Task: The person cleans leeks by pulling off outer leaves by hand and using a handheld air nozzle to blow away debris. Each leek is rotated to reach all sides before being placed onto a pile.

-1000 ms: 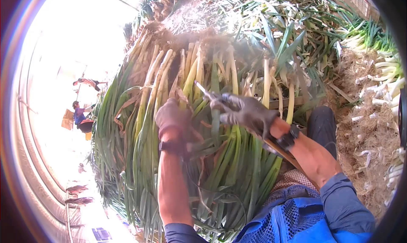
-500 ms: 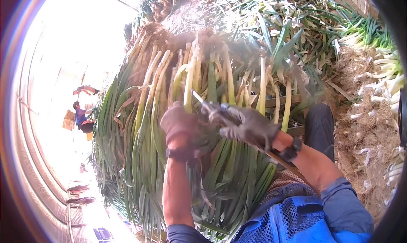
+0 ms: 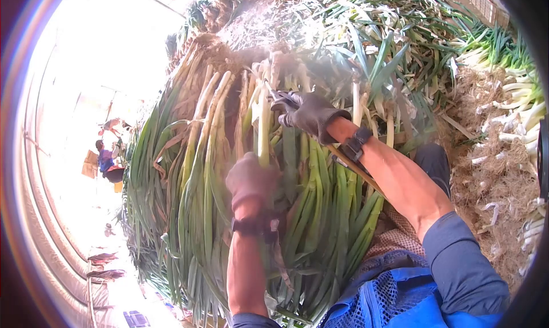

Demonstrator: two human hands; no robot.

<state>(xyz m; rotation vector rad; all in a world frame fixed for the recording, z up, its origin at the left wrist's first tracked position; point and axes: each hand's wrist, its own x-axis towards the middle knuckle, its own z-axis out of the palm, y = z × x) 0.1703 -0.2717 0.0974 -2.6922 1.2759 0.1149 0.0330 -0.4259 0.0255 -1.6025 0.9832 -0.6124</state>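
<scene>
My gloved left hand point(image 3: 251, 182) is closed around the stalk of a long green onion point(image 3: 263, 130), whose pale root end points away from me. Further up, my gloved right hand point(image 3: 311, 115) grips an air blow gun, its thin nozzle point(image 3: 269, 88) beside the onion's pale upper part. A brown hose point(image 3: 361, 175) runs back from it under my right forearm. Other long green onions point(image 3: 200, 139) lie side by side around my hands, roots away and green leaves towards me. My fingers partly hide the gun's body.
Loose leaves and peelings point(image 3: 400, 30) are heaped at the back. On the right, onions with pale stalks point(image 3: 523, 113) lie by a mass of dry roots point(image 3: 480, 173). A crate point(image 3: 486, 5) stands at the upper right. Another person point(image 3: 107, 156) is far left.
My right hand has moved away from me with the blow gun, up along the onion. My left hand has come slightly nearer to me, and more of the pale stalk shows between my hands.
</scene>
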